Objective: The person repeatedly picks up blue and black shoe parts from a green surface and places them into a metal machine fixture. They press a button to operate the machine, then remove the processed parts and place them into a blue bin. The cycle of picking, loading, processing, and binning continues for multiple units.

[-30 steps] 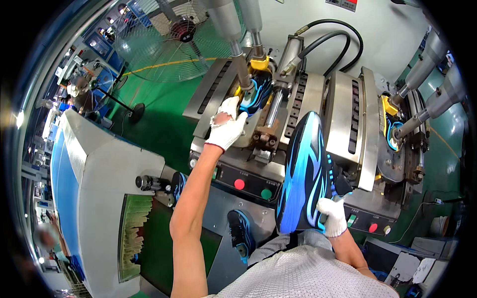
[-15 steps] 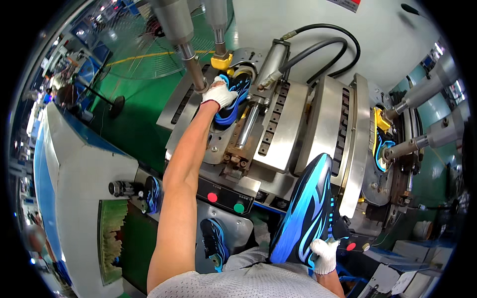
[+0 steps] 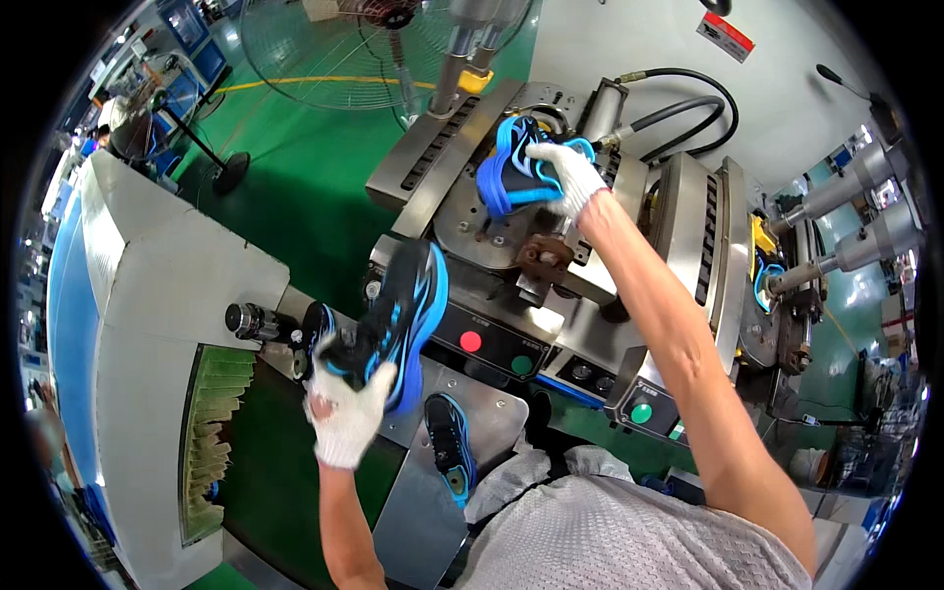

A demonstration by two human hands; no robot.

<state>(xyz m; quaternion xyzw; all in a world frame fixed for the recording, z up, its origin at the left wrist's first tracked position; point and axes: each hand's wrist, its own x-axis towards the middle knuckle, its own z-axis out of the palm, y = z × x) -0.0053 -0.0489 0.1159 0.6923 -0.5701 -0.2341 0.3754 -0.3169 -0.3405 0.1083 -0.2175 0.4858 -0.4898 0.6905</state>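
Observation:
My left hand (image 3: 349, 408), in a white knit glove, is closed on the heel end of a black and blue sneaker (image 3: 408, 305), holding it up left of the machine. My right hand (image 3: 568, 177), also gloved, grips a second black sneaker (image 3: 516, 167) with a blue sole, tilted over the press's left station (image 3: 472, 231). Whether that sneaker touches the station is hidden. Another sneaker (image 3: 449, 442) lies on the metal shelf (image 3: 501, 403) in front of me. Partly behind my left hand, one more sneaker (image 3: 317, 324) stands at the conveyor.
Metal press rods (image 3: 450, 84) and a yellow pad (image 3: 477, 82) stand beyond the left station. The right station holds a blue-edged shoe (image 3: 767, 285) under angled cylinders (image 3: 826, 264). Red button (image 3: 471, 341) and green button (image 3: 521, 365) face me. A bristle-curtained opening (image 3: 211, 433) lies left.
My left hand has moved from the left station towards me and left, now holding a sneaker. My right hand has swung from near my waist up to that station with a sneaker. The view has shifted.

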